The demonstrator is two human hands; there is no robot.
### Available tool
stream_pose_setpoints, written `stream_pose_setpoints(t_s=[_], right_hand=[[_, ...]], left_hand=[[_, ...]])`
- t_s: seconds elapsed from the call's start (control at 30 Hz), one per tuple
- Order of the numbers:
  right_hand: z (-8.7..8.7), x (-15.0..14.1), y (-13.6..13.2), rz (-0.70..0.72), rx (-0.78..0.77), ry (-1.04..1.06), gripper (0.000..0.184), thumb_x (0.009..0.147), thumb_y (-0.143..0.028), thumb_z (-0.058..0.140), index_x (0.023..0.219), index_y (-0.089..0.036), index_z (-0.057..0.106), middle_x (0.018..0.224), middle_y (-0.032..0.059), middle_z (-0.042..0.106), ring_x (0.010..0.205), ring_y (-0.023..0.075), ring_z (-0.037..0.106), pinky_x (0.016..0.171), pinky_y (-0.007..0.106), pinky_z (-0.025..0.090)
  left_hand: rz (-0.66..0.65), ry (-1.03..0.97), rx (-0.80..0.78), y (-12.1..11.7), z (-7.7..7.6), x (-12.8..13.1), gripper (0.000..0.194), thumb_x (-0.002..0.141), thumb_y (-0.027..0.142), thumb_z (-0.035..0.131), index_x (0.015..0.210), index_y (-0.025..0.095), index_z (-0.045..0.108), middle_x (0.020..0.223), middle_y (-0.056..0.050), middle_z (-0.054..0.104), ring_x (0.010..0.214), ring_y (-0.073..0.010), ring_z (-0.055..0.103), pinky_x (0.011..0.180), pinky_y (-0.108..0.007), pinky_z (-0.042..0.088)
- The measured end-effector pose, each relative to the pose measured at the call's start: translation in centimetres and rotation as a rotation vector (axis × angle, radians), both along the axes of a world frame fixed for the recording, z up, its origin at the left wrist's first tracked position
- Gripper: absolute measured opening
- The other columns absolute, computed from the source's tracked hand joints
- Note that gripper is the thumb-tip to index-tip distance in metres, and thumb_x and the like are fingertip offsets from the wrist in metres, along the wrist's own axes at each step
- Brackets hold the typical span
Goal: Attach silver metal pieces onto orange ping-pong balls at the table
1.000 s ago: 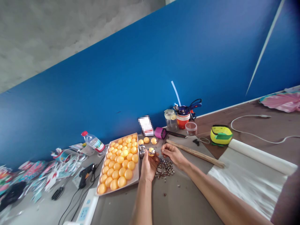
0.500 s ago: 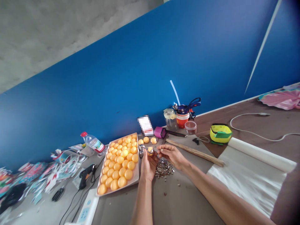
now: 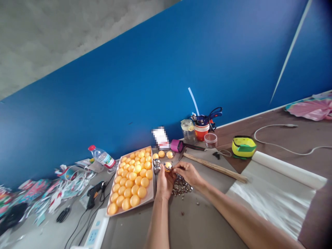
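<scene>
My left hand (image 3: 164, 184) is closed around an orange ping-pong ball (image 3: 168, 165) partly covered in shiny silver pieces. Close to the ball's right side is my right hand (image 3: 191, 173), thumb and fingers pinched together; whatever they hold is too small to make out. Just under both hands lies a pile of shiny metallic studs (image 3: 182, 186). Left of my left hand, a shallow box (image 3: 148, 198) contains rows of plain orange balls (image 3: 135, 189). Between box and hand sit silver-covered balls (image 3: 157, 165), with a few orange balls (image 3: 161, 154) behind them.
A hammer with a wooden handle (image 3: 215, 167) lies to the right, before a yellow-green band (image 3: 243, 147) and a white roll (image 3: 287, 169). Cups and jars (image 3: 188, 130) stand by the blue wall. Leftward are a bottle (image 3: 105, 159), glue gun (image 3: 94, 194) and power strip (image 3: 97, 230).
My right hand has moved slightly left and nearer the ball, its fingertips now almost at it. The ball in my left hand has shifted slightly right.
</scene>
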State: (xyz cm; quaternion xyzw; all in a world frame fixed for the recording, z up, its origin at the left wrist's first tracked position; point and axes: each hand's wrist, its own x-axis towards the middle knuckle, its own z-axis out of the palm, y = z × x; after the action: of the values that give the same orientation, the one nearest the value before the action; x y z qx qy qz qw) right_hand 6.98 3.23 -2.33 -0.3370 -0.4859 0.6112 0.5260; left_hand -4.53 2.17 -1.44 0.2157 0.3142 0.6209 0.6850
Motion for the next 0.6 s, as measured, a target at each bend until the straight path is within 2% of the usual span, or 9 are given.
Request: stream_pose_setpoints(t_s=[0.3, 0.47, 0.6], right_hand=[[0.11, -0.14, -0.13, -0.061, 0.004, -0.021, 0.024, 0.067, -0.041, 0.065, 0.062, -0.018, 0.059, 0.053, -0.0012, 0.060, 0.049, 0.0110, 0.048, 0.051, 0.025, 0.038], [0.11, -0.22, -0.32, -0.091, 0.028, -0.088, 0.019, 0.068, -0.036, 0.062, 0.062, -0.018, 0.059, 0.054, -0.0011, 0.059, 0.051, 0.0114, 0.048, 0.052, 0.025, 0.038], [-0.06, -0.32, -0.42, -0.139, 0.026, -0.112, 0.020, 0.068, -0.036, 0.063, 0.060, -0.018, 0.059, 0.055, -0.0009, 0.059, 0.052, 0.0120, 0.050, 0.054, 0.025, 0.039]], left_hand=[[-0.005, 0.013, -0.009, -0.04, -0.08, -0.12, 0.032, 0.075, 0.043, 0.067, 0.079, 0.012, 0.062, 0.070, -0.004, 0.063, 0.058, -0.0125, 0.056, 0.059, -0.025, 0.042], [0.006, -0.002, -0.003, 0.01, -0.09, 0.04, 0.030, 0.076, 0.042, 0.066, 0.079, 0.012, 0.062, 0.069, -0.004, 0.062, 0.058, -0.0121, 0.055, 0.058, -0.024, 0.042], [-0.004, -0.007, 0.001, 0.05, -0.17, 0.06, 0.031, 0.076, 0.043, 0.065, 0.080, 0.012, 0.062, 0.070, -0.004, 0.063, 0.059, -0.0124, 0.056, 0.063, -0.025, 0.045]])
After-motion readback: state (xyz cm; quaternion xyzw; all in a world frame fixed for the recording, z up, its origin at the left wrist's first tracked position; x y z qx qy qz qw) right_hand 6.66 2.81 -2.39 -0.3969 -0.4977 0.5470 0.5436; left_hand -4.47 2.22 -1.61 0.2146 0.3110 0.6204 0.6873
